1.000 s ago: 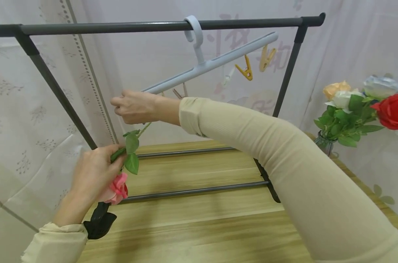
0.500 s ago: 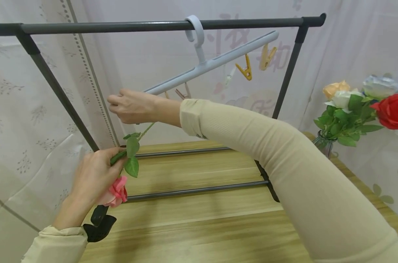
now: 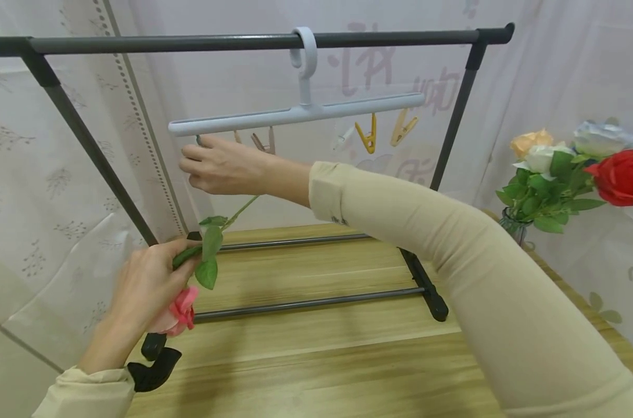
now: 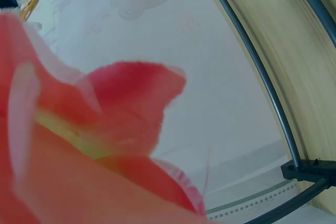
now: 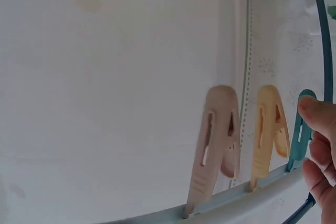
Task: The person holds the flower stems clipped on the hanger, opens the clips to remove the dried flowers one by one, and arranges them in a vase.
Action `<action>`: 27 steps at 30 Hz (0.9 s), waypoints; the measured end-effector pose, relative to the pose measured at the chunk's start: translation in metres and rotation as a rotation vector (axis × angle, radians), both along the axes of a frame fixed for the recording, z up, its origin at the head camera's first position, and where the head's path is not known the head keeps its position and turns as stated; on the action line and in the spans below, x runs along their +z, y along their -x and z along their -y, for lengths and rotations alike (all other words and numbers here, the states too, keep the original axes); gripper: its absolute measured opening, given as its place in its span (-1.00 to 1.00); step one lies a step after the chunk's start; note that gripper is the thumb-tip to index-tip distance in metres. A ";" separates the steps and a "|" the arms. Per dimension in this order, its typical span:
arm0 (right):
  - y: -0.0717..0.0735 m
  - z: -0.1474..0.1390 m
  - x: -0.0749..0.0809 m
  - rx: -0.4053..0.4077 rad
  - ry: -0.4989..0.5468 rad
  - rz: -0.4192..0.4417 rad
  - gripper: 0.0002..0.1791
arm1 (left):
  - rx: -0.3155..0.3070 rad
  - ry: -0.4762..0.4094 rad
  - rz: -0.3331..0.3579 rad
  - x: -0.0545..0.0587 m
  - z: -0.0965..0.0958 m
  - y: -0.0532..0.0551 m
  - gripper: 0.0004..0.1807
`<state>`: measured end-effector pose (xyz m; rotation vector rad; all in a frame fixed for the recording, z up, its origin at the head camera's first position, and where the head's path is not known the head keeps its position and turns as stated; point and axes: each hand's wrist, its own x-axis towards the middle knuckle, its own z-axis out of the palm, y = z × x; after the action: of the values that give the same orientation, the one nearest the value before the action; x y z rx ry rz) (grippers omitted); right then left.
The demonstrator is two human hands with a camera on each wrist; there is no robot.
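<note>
My left hand grips the stem of a pink artificial rose, whose bloom hangs downward beneath the fingers. Its petals fill much of the left wrist view. The thin green stem slants up to the right, passing behind the right forearm. Under the left end of a pale blue hanger, my right hand pinches a teal clothespin between thumb and fingers. That clothespin sits at the hanger bar, beside a light orange clothespin and a dusty pink clothespin.
The hanger hooks over a dark grey rack's top rail. Yellow clothespins hang along its right half. A vase of artificial roses stands at the right of the wooden table. Patterned curtains surround the rack.
The hanger has swung from a steep tilt to nearly level: its left end rose above the right hand, its right end dropped. The rose in the left hand has sunk slightly.
</note>
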<state>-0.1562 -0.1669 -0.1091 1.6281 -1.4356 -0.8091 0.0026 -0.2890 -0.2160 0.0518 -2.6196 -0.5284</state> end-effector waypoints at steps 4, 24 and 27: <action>-0.003 -0.014 -0.005 -0.026 -0.008 0.083 -0.62 | -0.006 0.008 -0.004 0.000 -0.002 -0.001 -0.77; 0.003 -0.089 -0.072 -0.013 0.035 0.346 -0.82 | -0.192 0.114 -0.111 0.001 -0.023 0.005 -0.72; 0.006 -0.097 -0.079 0.031 0.083 0.365 -0.81 | -0.221 0.114 -0.114 0.000 -0.026 0.007 -0.69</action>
<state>-0.1618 -0.0697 -0.1877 1.7927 -1.6638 -0.4407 -0.0040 -0.2626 -0.2157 -0.2988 -2.5517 -0.4405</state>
